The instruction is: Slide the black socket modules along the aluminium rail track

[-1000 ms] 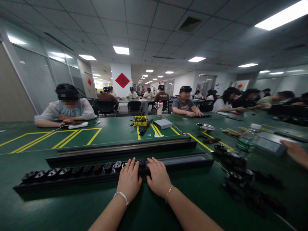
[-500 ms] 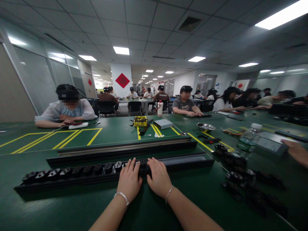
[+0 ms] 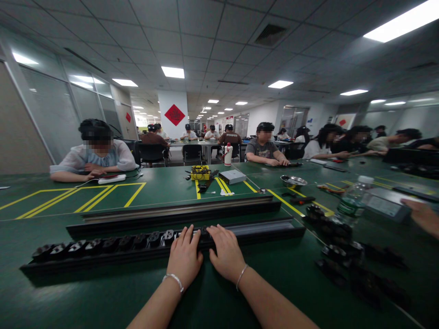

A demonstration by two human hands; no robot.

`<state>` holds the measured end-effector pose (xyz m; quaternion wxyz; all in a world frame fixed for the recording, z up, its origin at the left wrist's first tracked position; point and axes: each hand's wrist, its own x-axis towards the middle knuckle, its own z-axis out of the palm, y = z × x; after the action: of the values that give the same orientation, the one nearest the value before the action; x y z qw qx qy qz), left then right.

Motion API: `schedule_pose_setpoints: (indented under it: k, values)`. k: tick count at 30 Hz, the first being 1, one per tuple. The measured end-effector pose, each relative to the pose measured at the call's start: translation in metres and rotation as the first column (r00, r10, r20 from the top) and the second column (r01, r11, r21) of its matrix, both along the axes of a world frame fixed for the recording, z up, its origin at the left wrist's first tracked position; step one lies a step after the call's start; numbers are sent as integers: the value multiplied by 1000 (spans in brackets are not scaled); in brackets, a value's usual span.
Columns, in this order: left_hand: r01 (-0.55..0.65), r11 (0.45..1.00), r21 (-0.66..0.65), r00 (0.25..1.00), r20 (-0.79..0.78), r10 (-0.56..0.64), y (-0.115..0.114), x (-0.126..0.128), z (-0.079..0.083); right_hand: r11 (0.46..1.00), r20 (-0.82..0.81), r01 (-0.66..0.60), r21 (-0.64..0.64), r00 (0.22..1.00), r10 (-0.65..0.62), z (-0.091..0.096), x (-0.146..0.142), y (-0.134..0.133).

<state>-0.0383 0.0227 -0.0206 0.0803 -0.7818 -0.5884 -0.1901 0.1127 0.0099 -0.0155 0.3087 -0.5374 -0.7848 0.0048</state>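
A long black rail (image 3: 267, 229) lies across the green table (image 3: 103, 297) in front of me, its left half filled with several black socket modules (image 3: 103, 243). My left hand (image 3: 184, 258) and my right hand (image 3: 226, 253) rest side by side on the rail's middle, fingers stretched flat over the last module in the row. Each wrist wears a thin bracelet. Neither hand grips anything. A second black rail (image 3: 171, 212) lies just behind the first.
A pile of loose black modules (image 3: 343, 256) lies at my right, with a water bottle (image 3: 351, 198) behind it. Another person's hand (image 3: 421, 214) reaches in at the right edge. A metal bowl (image 3: 292, 181), a grey box (image 3: 232, 176) and seated co-workers are farther back.
My right hand's fingers have crept slightly left along the rail. Little else has moved.
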Motion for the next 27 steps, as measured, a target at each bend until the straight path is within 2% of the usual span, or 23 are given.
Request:
schedule_pose_setpoints:
  k: [27]
  values:
    - [8,1000,-9,1000,3,-8,-1,-1,3,1000,36,18,9,999,-19,1,0,1]
